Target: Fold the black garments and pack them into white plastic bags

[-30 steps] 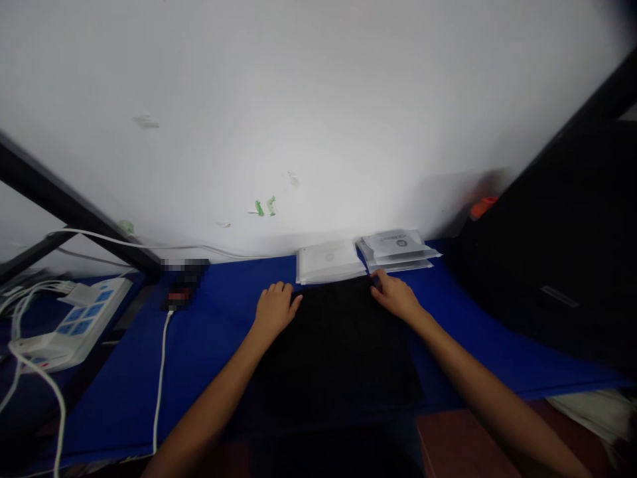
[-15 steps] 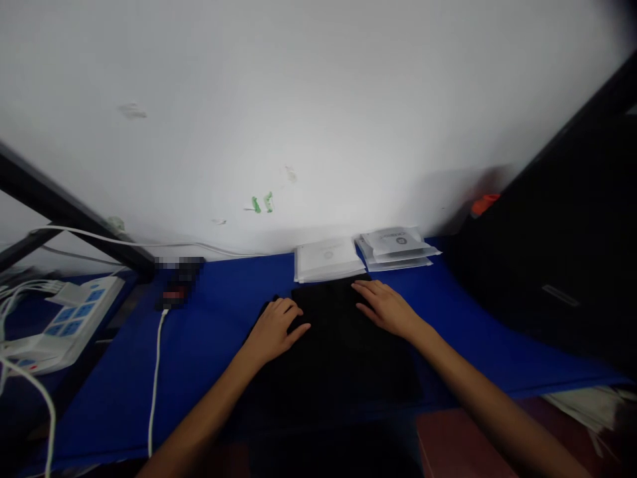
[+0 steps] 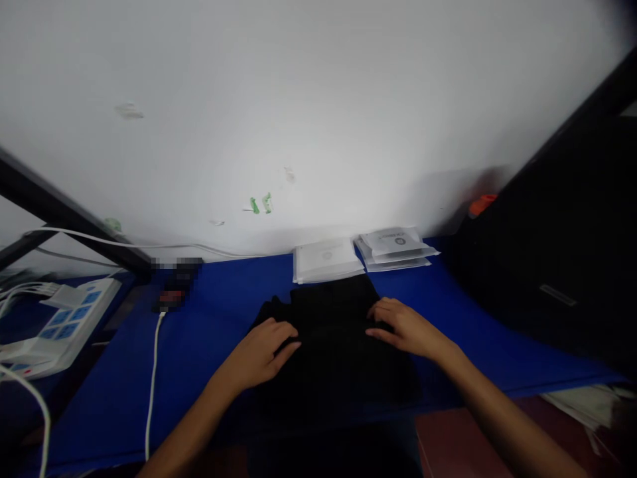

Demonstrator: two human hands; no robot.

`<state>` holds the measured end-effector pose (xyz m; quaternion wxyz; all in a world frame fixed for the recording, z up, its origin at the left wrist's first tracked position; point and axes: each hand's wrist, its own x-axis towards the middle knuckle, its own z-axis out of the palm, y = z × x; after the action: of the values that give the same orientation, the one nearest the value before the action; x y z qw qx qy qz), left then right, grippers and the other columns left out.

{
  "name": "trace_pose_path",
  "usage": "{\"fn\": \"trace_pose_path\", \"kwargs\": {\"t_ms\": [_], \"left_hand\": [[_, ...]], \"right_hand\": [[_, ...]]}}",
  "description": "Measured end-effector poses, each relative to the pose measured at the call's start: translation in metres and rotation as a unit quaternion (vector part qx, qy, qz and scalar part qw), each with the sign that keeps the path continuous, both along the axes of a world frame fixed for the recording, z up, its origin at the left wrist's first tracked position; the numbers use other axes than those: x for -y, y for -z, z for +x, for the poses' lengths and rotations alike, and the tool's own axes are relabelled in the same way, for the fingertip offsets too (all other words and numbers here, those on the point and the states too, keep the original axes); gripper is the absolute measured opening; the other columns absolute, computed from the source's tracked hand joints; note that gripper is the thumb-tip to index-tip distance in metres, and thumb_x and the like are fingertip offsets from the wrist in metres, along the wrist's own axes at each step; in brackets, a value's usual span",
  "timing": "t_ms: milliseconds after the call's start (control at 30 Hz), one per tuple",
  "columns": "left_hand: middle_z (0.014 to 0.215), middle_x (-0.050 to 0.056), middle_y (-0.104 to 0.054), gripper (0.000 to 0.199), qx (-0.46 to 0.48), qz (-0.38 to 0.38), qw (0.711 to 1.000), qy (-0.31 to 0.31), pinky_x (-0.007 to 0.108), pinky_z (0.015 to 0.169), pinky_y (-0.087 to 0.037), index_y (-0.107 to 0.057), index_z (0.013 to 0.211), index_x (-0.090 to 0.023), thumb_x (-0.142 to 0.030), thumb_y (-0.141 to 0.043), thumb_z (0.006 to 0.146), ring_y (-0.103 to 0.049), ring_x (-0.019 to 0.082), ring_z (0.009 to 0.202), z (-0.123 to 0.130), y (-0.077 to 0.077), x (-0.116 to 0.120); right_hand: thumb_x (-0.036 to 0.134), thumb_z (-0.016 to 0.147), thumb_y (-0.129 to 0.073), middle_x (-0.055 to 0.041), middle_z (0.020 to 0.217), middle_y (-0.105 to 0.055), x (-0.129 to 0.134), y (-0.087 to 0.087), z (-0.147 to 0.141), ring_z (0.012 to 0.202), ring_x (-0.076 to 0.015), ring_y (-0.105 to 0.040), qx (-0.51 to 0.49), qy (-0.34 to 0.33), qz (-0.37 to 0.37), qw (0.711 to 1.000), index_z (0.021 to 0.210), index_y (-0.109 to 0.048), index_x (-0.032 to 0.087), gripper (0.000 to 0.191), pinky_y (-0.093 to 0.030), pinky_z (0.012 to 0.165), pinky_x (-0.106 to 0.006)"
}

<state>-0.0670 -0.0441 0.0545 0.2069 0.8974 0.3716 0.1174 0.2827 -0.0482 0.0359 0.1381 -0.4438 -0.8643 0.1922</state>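
A dark black cloth item [image 3: 333,358], which looks like a folded garment, lies in front of me on the blue tabletop cover. My left hand [image 3: 263,352] is at its left side, fingers bent and the thumb lower, with dark fabric between them. On the right side, my right hand [image 3: 405,326] has curled fingers and its thumb on the fabric in the same way. A faint ridge runs across the cloth between both hands. Its lower part is too dark to make out folds.
Behind the cloth, against the wall, lie flat white packets [image 3: 328,259] and more packets in a stack [image 3: 397,247]. A white power strip [image 3: 74,325] with cables is at left, near a blurred dark device [image 3: 176,285] on a white cable. A large black object [image 3: 557,265] stands at right.
Both hands have drawn back toward me from the far part of the cloth, and spread slightly apart. Their fingers have gone from lying flatter to bent. More of the cloth's far edge shows.
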Motion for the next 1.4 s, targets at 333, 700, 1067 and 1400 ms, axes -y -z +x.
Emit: {"fn": "trace_pose_path", "kwargs": {"t_ms": [333,700,1067,1400], "left_hand": [[0.087,-0.001,-0.069,0.018,-0.010,-0.195,0.981,0.006,0.026,0.068,-0.048,-0.062,0.104,-0.025,-0.037,-0.058,0.091,-0.065,0.016,0.077,-0.006,-0.009,0.023],[0.142,0.013,-0.051,0.074,-0.050,-0.004,0.999,-0.003,0.050,0.106,-0.042,-0.048,0.138,-0.025,-0.061,-0.071,0.077,-0.049,0.033,0.130,0.005,0.011,0.023],[0.160,0.011,-0.027,0.083,-0.114,0.037,0.992,-0.025,0.058,0.116,-0.023,-0.025,0.154,-0.028,-0.068,-0.053,0.087,-0.019,0.035,0.149,0.002,0.039,0.011],[0.163,0.014,-0.017,0.120,-0.131,0.002,0.991,-0.012,0.064,0.114,-0.016,-0.019,0.156,-0.028,-0.090,-0.056,0.060,-0.012,0.043,0.148,0.009,0.045,0.008]], "right_hand": [[0.043,0.096,-0.053,0.0002,0.066,-0.068,0.032,-0.013,-0.004,0.059,-0.0138,-0.062,-0.032,-0.020,-0.275,0.961,0.087,-0.063,0.019,0.027,-0.036,0.053,-0.023],[0.025,0.094,-0.045,-0.0168,0.115,-0.064,-0.052,0.007,0.053,0.105,-0.0300,-0.059,0.087,0.230,0.151,0.958,0.118,-0.058,0.014,0.029,-0.047,0.087,-0.041],[0.011,0.083,-0.047,-0.0186,0.123,-0.061,-0.120,0.032,0.103,0.107,-0.0332,-0.053,0.223,0.295,0.267,0.890,0.127,-0.055,0.013,0.044,-0.039,0.092,-0.046],[0.028,0.093,-0.048,-0.0167,0.124,-0.060,-0.100,0.004,0.054,0.105,-0.0336,-0.051,0.166,0.271,0.306,0.897,0.132,-0.054,0.014,0.042,-0.040,0.088,-0.044]]}}
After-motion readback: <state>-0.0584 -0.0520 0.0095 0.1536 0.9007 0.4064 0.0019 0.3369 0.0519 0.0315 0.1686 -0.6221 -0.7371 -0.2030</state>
